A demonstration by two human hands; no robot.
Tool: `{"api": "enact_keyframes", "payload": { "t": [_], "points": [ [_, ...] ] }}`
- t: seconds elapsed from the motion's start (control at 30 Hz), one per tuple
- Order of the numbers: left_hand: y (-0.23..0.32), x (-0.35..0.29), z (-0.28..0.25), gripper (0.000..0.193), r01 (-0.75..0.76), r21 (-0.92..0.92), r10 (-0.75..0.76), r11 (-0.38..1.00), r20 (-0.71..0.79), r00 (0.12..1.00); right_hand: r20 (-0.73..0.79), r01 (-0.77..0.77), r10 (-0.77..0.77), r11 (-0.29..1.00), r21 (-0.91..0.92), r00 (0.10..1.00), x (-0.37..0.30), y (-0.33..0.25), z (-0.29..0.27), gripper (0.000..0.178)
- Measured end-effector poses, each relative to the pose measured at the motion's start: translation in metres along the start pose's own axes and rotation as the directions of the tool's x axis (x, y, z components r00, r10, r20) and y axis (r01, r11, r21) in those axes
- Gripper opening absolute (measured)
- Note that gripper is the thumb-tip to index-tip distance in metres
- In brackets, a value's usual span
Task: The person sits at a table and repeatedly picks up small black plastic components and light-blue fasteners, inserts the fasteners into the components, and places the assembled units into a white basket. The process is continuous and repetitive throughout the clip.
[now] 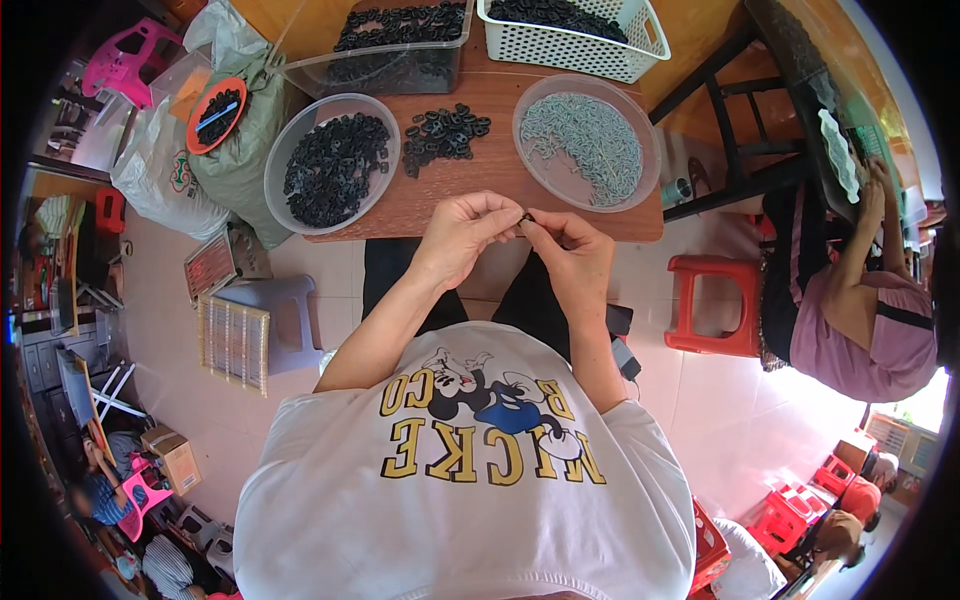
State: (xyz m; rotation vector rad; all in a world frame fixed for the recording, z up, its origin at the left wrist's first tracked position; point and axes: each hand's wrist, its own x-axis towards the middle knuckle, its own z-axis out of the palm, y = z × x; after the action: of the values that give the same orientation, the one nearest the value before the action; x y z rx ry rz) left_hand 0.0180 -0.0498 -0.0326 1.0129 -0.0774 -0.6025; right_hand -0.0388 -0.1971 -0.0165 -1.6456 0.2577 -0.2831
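My left hand (464,238) and my right hand (574,256) meet over the near edge of the brown table (470,205). Their fingertips pinch a small black plastic part (527,217) between them; most of it is hidden by the fingers. Ahead of my left hand lies a loose pile of black plastic parts (440,136). To its left, a round clear tub (278,200) holds many more of these black pieces. On the right, another round clear tub (530,150) contains silvery screws (590,140).
A clear bin (380,75) and a white perforated basket (575,55), both with black parts, stand at the table's back. Sacks (240,150) and an orange plate (197,140) are on the left. A red stool (713,305) and a seated person (865,320) are on the right.
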Motion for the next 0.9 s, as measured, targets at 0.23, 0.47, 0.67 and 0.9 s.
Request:
{"api": "enact_keyframes", "payload": {
  "t": [0.23, 0.47, 0.67, 0.9],
  "points": [
    [-0.004, -0.003, 0.004, 0.011, -0.051, -0.017, 0.051, 0.999, 0.003, 0.999, -0.012, -0.018, 0.018, 1.000, 0.008, 1.000, -0.003, -0.002, 0.002, 0.015],
    [-0.002, -0.007, 0.006, 0.014, 0.068, -0.356, -0.061, 0.932, 0.032, 0.998, 0.012, -0.033, 0.031, 0.984, 0.172, 0.999, -0.003, -0.008, 0.007, 0.017],
    [-0.005, -0.010, 0.001, 0.012, 0.064, -0.342, -0.060, 0.937, 0.021, 0.998, 0.020, -0.031, 0.029, 0.990, 0.135, 0.999, -0.005, -0.009, 0.009, 0.016],
    [-0.003, -0.017, -0.001, 0.010, 0.005, -0.106, -0.008, 0.994, -0.025, 1.000, -0.019, 0.042, -0.044, 0.996, -0.078, 0.999, -0.013, -0.003, 0.011, 0.015]
  ]
}}
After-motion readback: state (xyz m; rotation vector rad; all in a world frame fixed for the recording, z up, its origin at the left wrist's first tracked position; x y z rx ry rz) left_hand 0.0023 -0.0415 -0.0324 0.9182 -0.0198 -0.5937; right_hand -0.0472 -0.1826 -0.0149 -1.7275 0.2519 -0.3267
